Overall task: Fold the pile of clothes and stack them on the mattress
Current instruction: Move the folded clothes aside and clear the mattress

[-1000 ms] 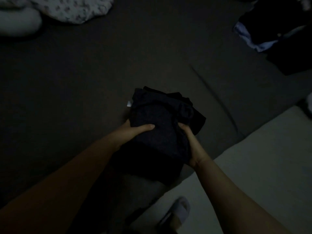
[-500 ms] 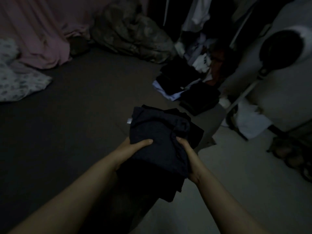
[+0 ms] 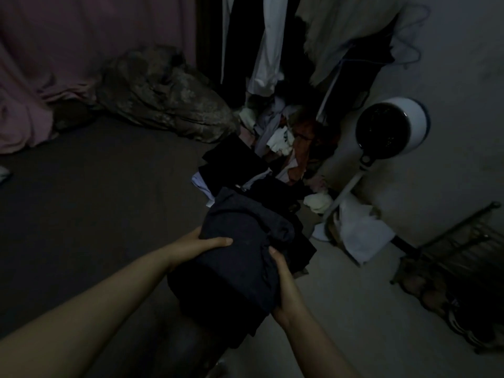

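Clearly both hands (image 3: 240, 257) grip bunched dark garment (image 3: 245, 252).

Folded dark garment (image 3: 245, 257) carried rightward off the mattress (image 3: 95, 200), now nearer the stack of folded clothes (image 3: 234, 170), view raised.

Matt dark cloth bundle (image 3: 240, 257); glossy white plastic fan (image 3: 392, 129)
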The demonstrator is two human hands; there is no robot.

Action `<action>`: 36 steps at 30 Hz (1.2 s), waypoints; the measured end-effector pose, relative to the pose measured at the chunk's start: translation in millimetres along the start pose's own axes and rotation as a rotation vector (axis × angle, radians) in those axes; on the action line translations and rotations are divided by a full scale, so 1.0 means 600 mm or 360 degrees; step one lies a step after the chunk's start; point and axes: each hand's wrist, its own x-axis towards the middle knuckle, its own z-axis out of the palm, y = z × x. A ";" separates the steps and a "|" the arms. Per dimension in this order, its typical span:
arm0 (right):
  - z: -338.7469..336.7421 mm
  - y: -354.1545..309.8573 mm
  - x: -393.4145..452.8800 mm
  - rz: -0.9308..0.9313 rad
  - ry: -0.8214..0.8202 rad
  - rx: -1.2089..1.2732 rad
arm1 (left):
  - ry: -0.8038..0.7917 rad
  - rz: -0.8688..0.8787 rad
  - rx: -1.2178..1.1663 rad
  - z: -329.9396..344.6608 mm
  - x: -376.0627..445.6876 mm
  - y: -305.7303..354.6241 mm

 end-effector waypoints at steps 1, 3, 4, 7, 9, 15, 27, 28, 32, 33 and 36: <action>-0.006 -0.014 0.019 0.0039 -0.0002 -0.0027 | 0.0021 -0.0021 -0.0020 -0.001 0.019 0.003; -0.032 -0.030 0.063 0.0056 0.0023 -0.0148 | 0.0051 -0.0074 -0.0094 -0.005 0.057 0.005; -0.039 -0.043 0.092 0.0071 0.0020 -0.0222 | 0.0065 -0.0084 -0.0122 -0.009 0.079 0.008; -0.043 -0.083 0.174 0.0322 0.0087 -0.0250 | 0.0172 -0.0140 -0.0244 -0.011 0.126 0.013; -0.028 -0.114 0.222 0.0506 -0.0001 -0.0260 | 0.0282 -0.0128 -0.0318 -0.018 0.149 0.014; 0.022 -0.181 0.372 0.0512 -0.0141 -0.0427 | 0.0626 -0.0076 -0.0566 -0.088 0.218 0.027; 0.166 -0.283 0.815 0.0637 -0.0625 -0.1029 | 0.1311 0.0072 -0.0866 -0.260 0.470 0.032; 0.169 -0.279 0.842 0.0651 -0.0702 -0.1025 | 0.1338 0.0080 -0.0893 -0.273 0.490 0.017; 0.165 -0.259 0.919 0.0630 -0.0703 -0.1153 | 0.1415 -0.0015 -0.0960 -0.300 0.575 -0.066; 0.161 -0.247 0.931 0.0495 -0.0556 -0.1327 | 0.1414 -0.0041 -0.0983 -0.298 0.599 -0.088; 0.139 -0.194 0.947 -0.0160 -0.0233 -0.2055 | 0.1481 -0.0267 -0.0916 -0.284 0.651 -0.138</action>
